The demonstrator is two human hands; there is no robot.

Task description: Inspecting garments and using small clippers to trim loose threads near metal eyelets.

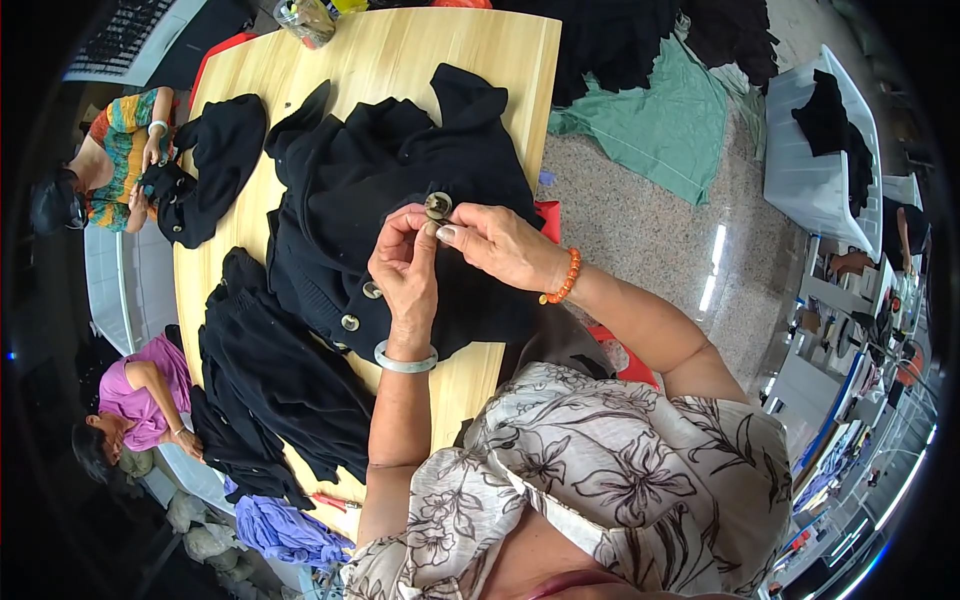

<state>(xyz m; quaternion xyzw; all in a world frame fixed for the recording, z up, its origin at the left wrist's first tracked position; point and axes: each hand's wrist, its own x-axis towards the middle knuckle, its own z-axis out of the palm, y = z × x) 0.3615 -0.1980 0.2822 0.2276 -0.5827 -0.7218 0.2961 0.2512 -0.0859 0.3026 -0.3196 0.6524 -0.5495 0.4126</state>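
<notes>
A black knitted cardigan (400, 180) with round metal buttons lies spread on the wooden table (500, 60). My left hand (405, 270), with a pale bangle on the wrist, pinches the fabric just under the top button (437, 205). My right hand (495, 245), wearing an orange bead bracelet, grips the same button from the right with thumb and fingers. Two more buttons (360, 305) show lower on the cardigan's front edge.
A pile of black garments (270, 390) lies at the table's left, another black piece (215, 160) further back. Two other people sit along the left edge, handling dark clothes. Green cloth (660, 120) covers the floor; a white bin (820, 160) holds black fabric at right.
</notes>
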